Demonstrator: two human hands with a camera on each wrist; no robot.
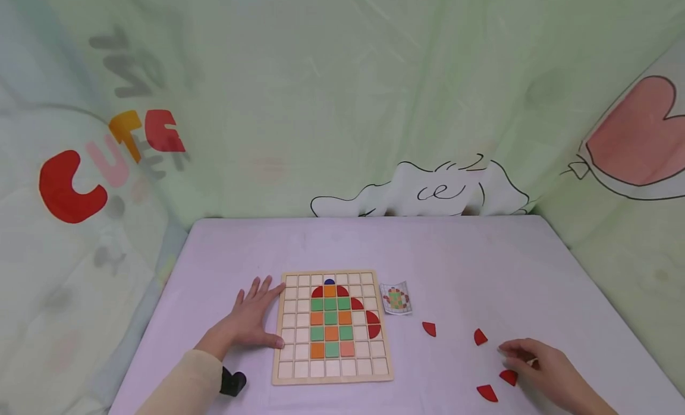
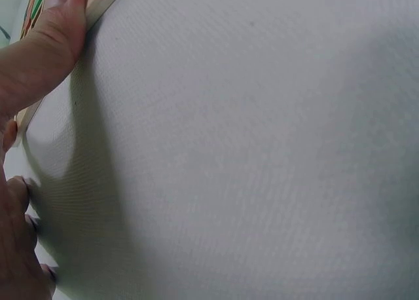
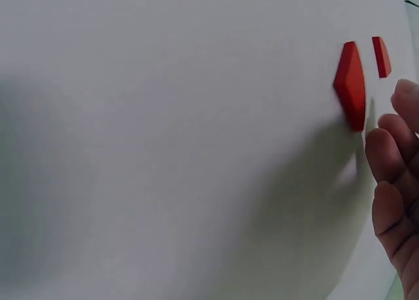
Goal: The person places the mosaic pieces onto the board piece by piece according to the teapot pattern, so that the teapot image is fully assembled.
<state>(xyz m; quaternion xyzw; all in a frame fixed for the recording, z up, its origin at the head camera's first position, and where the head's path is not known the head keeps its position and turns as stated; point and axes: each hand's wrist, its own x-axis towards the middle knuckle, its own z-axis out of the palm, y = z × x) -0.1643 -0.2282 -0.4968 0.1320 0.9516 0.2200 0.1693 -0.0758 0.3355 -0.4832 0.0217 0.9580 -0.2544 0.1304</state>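
Observation:
A square wooden grid board lies on the table, partly filled with green and orange squares, red quarter-circle pieces and a blue half circle at the top. My left hand spreads its fingers along the board's left edge, with the thumb touching the lower side. In the left wrist view the thumb rests on the wooden rim. To the right, my right hand hovers with loosely bent fingers beside a red quarter-circle piece. Nothing shows in its grasp in the right wrist view, where two red pieces lie close by.
A small printed pattern card lies at the board's upper right. Other loose red quarter-circle pieces are scattered between the board and my right hand. A black device is at my left wrist. Printed cloth hangs behind the table.

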